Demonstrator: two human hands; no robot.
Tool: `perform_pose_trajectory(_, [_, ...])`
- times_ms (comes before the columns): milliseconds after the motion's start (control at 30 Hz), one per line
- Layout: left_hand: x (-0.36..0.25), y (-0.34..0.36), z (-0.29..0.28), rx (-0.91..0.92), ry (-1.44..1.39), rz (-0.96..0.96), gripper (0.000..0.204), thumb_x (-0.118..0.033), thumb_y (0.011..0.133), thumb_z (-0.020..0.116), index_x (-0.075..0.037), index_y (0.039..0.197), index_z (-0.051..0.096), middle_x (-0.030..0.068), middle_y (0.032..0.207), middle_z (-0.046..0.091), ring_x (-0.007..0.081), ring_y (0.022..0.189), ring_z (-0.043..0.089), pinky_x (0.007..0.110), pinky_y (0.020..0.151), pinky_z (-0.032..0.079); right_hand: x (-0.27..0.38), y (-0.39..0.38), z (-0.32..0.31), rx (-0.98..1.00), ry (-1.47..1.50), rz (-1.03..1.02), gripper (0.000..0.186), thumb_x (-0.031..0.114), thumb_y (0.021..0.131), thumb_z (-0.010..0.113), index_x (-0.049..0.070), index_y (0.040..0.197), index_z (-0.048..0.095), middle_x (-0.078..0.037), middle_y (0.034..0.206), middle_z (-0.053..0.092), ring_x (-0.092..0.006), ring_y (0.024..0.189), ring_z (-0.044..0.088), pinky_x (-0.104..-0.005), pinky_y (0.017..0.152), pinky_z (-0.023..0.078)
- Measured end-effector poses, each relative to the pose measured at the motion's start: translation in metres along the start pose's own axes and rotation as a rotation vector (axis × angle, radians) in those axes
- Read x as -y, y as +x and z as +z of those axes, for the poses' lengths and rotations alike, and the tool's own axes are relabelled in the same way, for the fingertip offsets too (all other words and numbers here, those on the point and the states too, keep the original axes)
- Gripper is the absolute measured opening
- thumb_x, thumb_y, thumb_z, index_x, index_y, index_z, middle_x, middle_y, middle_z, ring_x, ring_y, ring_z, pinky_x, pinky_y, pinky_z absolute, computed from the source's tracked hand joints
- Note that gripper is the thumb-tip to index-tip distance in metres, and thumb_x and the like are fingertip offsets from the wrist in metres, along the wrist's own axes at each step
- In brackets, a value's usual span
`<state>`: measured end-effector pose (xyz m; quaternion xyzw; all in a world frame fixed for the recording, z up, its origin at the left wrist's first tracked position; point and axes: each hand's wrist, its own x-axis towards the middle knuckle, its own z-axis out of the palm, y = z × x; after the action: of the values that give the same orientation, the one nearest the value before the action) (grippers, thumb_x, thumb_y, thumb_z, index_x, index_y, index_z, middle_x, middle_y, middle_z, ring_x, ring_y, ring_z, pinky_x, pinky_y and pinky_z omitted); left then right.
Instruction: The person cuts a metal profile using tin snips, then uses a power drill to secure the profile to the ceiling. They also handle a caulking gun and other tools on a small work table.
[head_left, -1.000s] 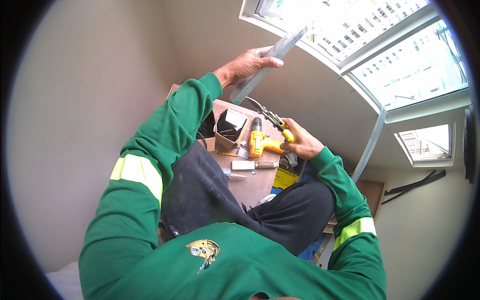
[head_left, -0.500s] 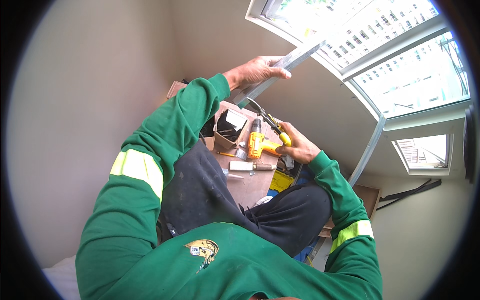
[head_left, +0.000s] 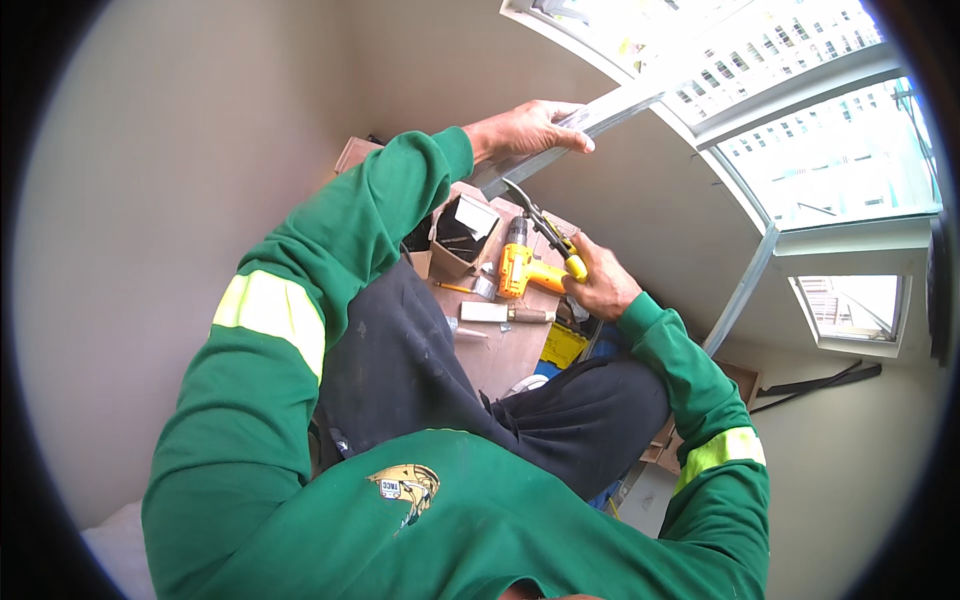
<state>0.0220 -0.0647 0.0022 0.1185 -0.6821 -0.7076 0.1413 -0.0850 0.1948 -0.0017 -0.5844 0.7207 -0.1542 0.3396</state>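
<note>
Window-lit corner w/ a brown board (head_left: 500,350) of tools below: left hand (head_left: 525,128), fingers curled round, holds a long grey metal strip (head_left: 610,108) up near the sill, right hand (head_left: 597,283) closed on yellow-handled snips (head_left: 545,232) touching it—strip prob. light, stiff, sharp-edged, so grip flat faces.

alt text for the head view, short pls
A person in a green top holds a long metal strip up with the left hand while the right hand grips yellow-handled snips, above a board with a yellow drill.
</note>
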Motion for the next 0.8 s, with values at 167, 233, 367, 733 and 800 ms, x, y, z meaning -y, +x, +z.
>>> perform_pose_trajectory(167, [-0.006,0.002,-0.009,-0.107,0.31,0.088,0.094,-0.047,0.085,0.086,0.002,0.156,0.049,0.0212,0.14,0.066,0.0265,0.127,0.064,0.038,0.11,0.049,0.004,0.007,0.004,-0.039,-0.002,0.077,0.035,0.016,0.088,0.068,-0.001,0.115,0.053,-0.031,0.088,0.069,-0.0504,0.086,0.068,-0.0534,0.08,0.053])
perform_pose_trajectory(233, [-0.01,0.002,-0.024,-0.075,0.346,-0.002,0.096,-0.047,0.08,0.09,0.001,0.153,0.053,0.0206,0.132,0.069,0.0249,0.122,0.066,0.038,0.104,0.053,0.0,0.014,0.001,-0.022,-0.032,0.086,0.036,0.018,0.089,0.068,-0.001,0.116,0.053,-0.03,0.086,0.069,-0.0508,0.084,0.068,-0.0533,0.079,0.053])
perform_pose_trajectory(367, [-0.021,0.002,-0.043,-0.191,0.314,0.034,0.09,-0.044,0.077,0.093,0.003,0.145,0.056,0.0164,0.119,0.07,0.0235,0.111,0.068,0.038,0.097,0.056,-0.016,0.019,-0.006,-0.017,-0.003,-0.004,0.053,0.021,0.087,0.076,0.001,0.13,0.053,-0.021,0.114,0.064,-0.0343,0.108,0.063,-0.0453,0.098,0.049])
perform_pose_trajectory(733, [-0.049,0.014,-0.078,-1.088,-0.133,0.586,0.064,-0.018,0.085,0.09,0.001,0.131,0.05,0.0141,0.12,0.059,0.0232,0.109,0.061,0.038,0.1,0.052,-0.013,0.034,-0.012,-0.083,0.302,0.091,0.063,0.028,0.085,0.079,0.001,0.135,0.05,-0.02,0.116,0.062,-0.0332,0.114,0.061,-0.0434,0.1,0.047])
perform_pose_trajectory(800, [-0.047,0.014,-0.075,-1.161,-0.142,0.543,0.067,-0.018,0.085,0.091,0.002,0.133,0.049,0.0142,0.121,0.058,0.0235,0.112,0.059,0.038,0.104,0.05,-0.011,0.038,-0.01,-0.123,0.284,0.109,0.05,0.019,0.086,0.079,0.005,0.125,0.051,-0.008,0.106,0.056,-0.0215,0.104,0.057,-0.0388,0.097,0.047])
